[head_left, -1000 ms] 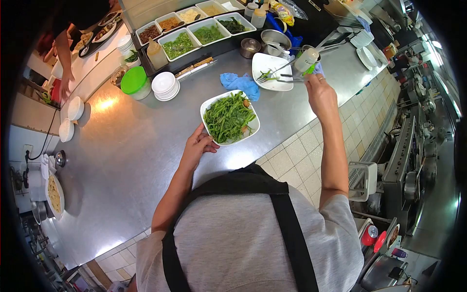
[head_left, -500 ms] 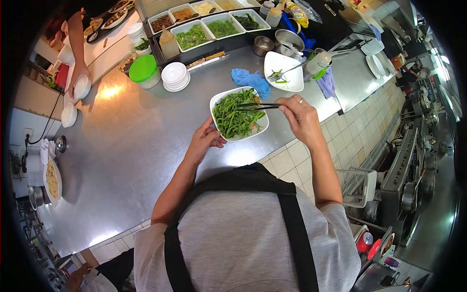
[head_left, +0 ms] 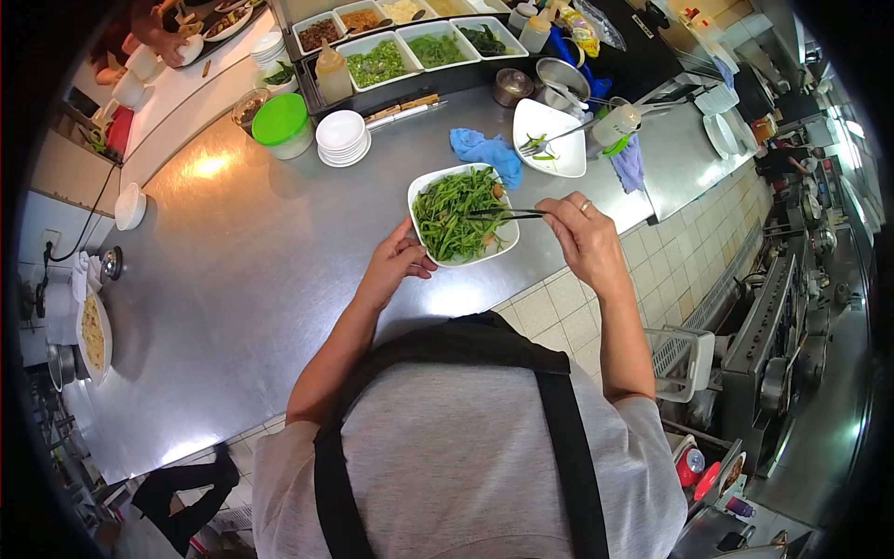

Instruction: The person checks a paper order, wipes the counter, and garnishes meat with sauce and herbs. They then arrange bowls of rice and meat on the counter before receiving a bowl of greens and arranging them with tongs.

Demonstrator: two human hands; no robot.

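Note:
A square white bowl (head_left: 511,244) heaped with cooked green vegetables (head_left: 458,216) is at the front edge of the steel counter. My left hand (head_left: 396,265) grips its lower left rim. Dark tongs or chopsticks (head_left: 521,215) are pinched in my right hand (head_left: 584,240), their tips in the greens. Behind the bowl a crumpled blue cloth (head_left: 487,156) lies on the counter. Just right of the cloth, a second white bowl (head_left: 568,160) holds a few green scraps and a fork (head_left: 540,143).
Stacked white saucers (head_left: 343,138) and a green-lidded tub (head_left: 281,121) stand at the back, near trays of chopped toppings (head_left: 376,61). A squeeze bottle (head_left: 615,123) is at right. At far left are a small bowl (head_left: 130,207) and an oval dish (head_left: 94,334). Another person's hand (head_left: 166,45) holds a bowl.
The tongs or chopsticks have moved slightly down and right, deeper into the greens. The other person's hand has gone up and back with a white bowl. A person at lower left has shifted.

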